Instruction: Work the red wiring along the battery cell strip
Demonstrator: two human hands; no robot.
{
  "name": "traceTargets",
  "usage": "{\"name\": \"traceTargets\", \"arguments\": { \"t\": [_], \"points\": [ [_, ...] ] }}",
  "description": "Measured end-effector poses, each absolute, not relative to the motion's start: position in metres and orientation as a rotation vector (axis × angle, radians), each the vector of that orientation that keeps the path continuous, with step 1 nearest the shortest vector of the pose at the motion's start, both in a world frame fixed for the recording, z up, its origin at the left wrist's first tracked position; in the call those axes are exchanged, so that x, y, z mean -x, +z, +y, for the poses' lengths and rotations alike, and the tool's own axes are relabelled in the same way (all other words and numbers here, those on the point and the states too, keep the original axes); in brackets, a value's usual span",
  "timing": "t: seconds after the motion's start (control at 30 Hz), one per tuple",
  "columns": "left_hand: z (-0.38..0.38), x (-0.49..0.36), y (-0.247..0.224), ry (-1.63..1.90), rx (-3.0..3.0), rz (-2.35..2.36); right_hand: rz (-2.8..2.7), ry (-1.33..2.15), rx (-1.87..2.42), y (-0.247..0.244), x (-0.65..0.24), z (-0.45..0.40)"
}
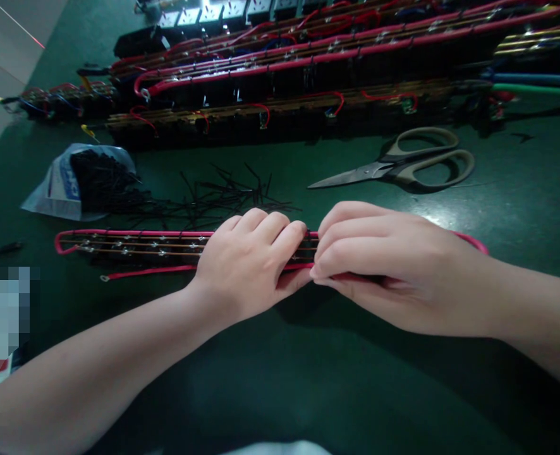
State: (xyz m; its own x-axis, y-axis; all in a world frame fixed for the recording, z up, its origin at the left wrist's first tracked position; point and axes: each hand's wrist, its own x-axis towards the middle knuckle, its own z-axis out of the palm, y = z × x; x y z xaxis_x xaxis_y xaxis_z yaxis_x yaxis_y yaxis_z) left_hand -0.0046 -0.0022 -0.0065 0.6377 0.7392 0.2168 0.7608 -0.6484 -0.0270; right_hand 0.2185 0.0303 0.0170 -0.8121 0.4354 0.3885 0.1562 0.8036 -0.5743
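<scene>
A long, narrow power strip (166, 246) with its brass rails showing lies crosswise before me. A red wire (152, 273) runs along its front side to a ring terminal at the left, and red wire also loops round the left end and along the back. My left hand (249, 265) lies over the middle of the strip, fingers on the far side and thumb at the near side, gripping it. Close beside it, my right hand (394, 268) pinches at the front red wire; anything small between those fingertips is hidden. The hands cover the strip's right part.
Behind the strip lie loose black cable ties (227, 189) and a plastic bag (57, 183) of more ties. Scissors (389, 167) rest at the back right, blades pointing left. Several wired strips (270, 69) fill the far side of the green table (261, 392).
</scene>
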Motion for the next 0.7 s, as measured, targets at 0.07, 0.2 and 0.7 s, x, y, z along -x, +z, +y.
{"name": "traceTargets", "arguments": {
  "t": [0.07,0.2,0.7],
  "points": [
    [-0.0023,0.0052,-0.0067,-0.293,2.735,-1.25,-2.466,0.73,0.424,0.0157,-0.2174,0.031],
    [-0.0016,0.0063,-0.007,-0.312,2.76,-1.224,-2.385,0.777,0.392,0.012,-0.2197,0.0337],
    [-0.0013,0.0051,-0.0065,-0.28,2.758,-1.259,-2.425,0.694,0.446,0.0104,-0.2187,0.0321]
  ]
}}
